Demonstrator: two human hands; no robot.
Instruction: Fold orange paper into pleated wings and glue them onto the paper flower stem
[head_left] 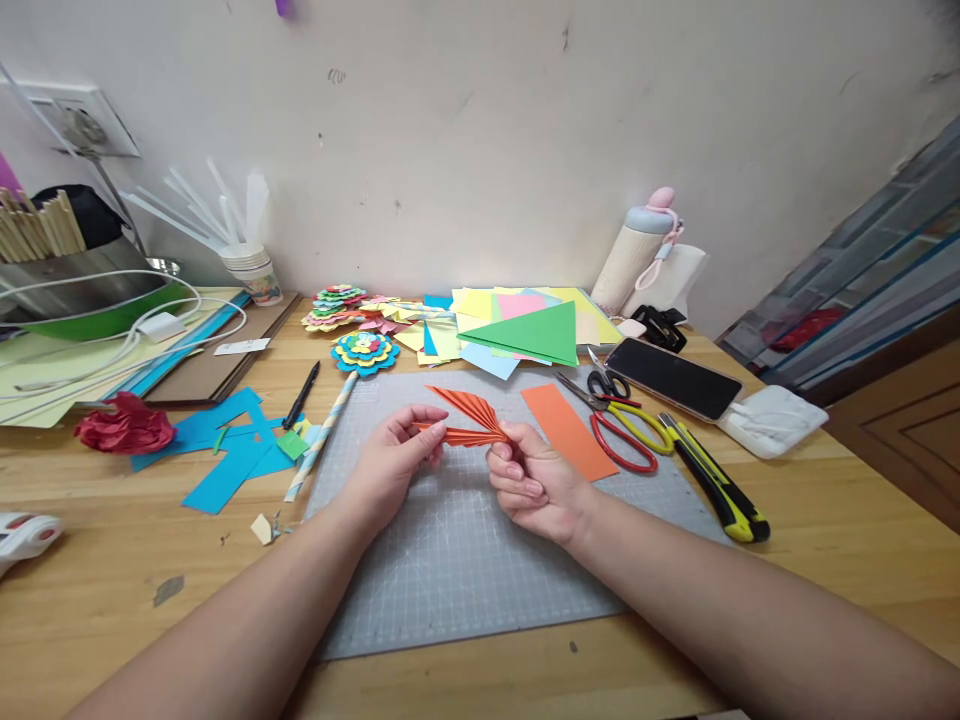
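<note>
An orange pleated paper fan (474, 418) is held above the grey cutting mat (450, 570). My right hand (536, 480) pinches its gathered end between thumb and fingers, the other fingers curled in. At the lower left edge of the folds, my left hand (397, 455) grips the paper between thumb and fingertips. The pleats spread out towards the upper left. Behind my right hand, a flat orange paper strip (570, 435) lies on the mat, beside scissors (626, 430) with red and yellow handles.
To the right are a yellow-black utility knife (716, 485) and a phone (675, 377). Blue paper scraps (232, 465), a black pen (301, 395) and a striped paper straw (322, 437) lie left. Layered paper flowers (365, 353) and coloured sheets (525, 335) sit behind the mat.
</note>
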